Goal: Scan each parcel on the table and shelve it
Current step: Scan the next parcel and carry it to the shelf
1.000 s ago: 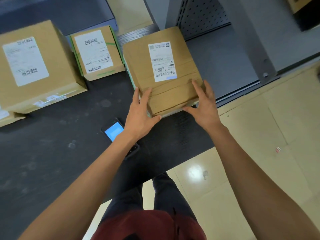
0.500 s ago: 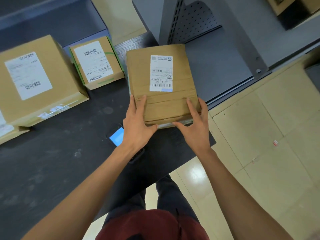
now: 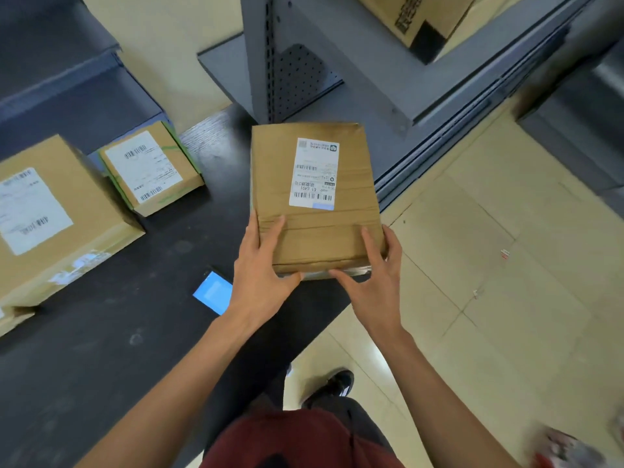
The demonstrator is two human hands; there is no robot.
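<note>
A flat brown parcel (image 3: 314, 231) with a white barcode label sits in both my hands above the right end of the black table (image 3: 118, 332). My left hand (image 3: 263, 268) grips its near left corner, fingers on top and thumb on the near edge. My right hand (image 3: 374, 275) grips the near right corner the same way. A small parcel with green tape (image 3: 150, 167) and a large parcel (image 3: 50, 217) lie on the table at the left. A scanner with a lit blue screen (image 3: 212, 292) lies on the table just left of my left wrist.
A grey metal shelf unit (image 3: 388, 79) stands ahead and to the right, with a cardboard box (image 3: 415, 18) on an upper shelf. Another dark shelf (image 3: 60, 79) is behind the table. Tiled floor (image 3: 489, 265) stretches to the right. My shoe (image 3: 334, 386) is by the table edge.
Both hands have lifted the flat parcel off the table and carried it to the right, toward the grey shelf unit. My view has swung right and up.
</note>
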